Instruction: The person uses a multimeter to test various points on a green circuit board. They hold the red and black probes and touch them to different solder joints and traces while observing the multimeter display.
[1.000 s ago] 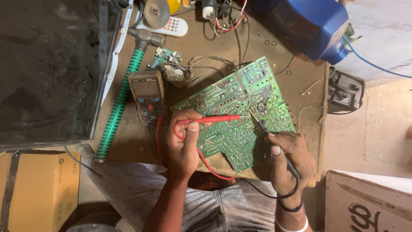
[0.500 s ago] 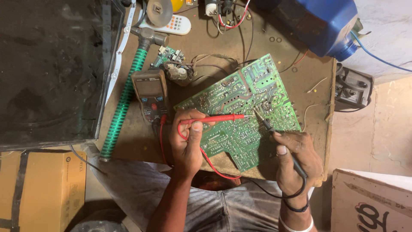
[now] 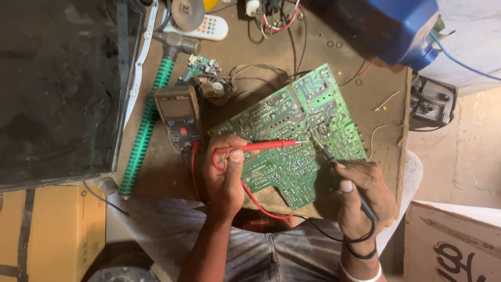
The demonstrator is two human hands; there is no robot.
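Hands: left (image 3: 225, 177) grips one red probe (image 3: 261, 147); right (image 3: 362, 196) one black probe (image 3: 326, 152); one circuit board (image 3: 297, 130).

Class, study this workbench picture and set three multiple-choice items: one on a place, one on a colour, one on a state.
1. Where does the brown multimeter lie?
A. left of the green circuit board
B. on the board
C. right of the board

2. What colour is the probe in the left hand?
A. black
B. red
C. yellow

3. How is the black probe in the right hand?
A. lying loose
B. hanging off the table
C. gripped, tip on the board

Key: 1 A, it sits beside the board's left edge; 2 B, its shaft is red; 3 C, fingers pinch it, tip down.
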